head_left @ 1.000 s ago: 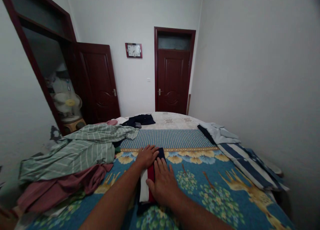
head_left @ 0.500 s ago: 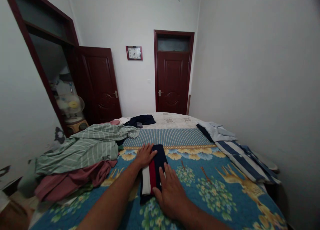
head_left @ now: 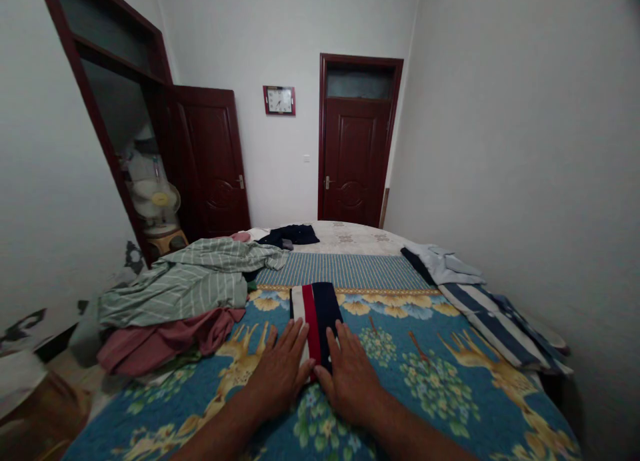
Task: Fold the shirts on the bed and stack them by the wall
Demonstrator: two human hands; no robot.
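A folded garment (head_left: 311,307) with white, red and navy bands lies on the patterned blue bedspread (head_left: 390,394), in front of me. My left hand (head_left: 281,371) rests palm down on its near left part, fingers spread. On the near right part lies my right hand (head_left: 353,374), flat with its fingers extended over the navy band. The two thumbs are close together at the garment's near end, and the hands cover much of that end.
At the left are a green striped cloth (head_left: 185,291) and a pink cloth (head_left: 170,344) in a loose pile. Dark clothing (head_left: 295,234) lies at the far edge. On the right sit a light grey garment (head_left: 445,264) and a blue-and-white striped one (head_left: 495,324).
My left hand has come back from the garment's far end to its near end, beside my right hand. More of the white and red bands shows. The view has shifted slightly.
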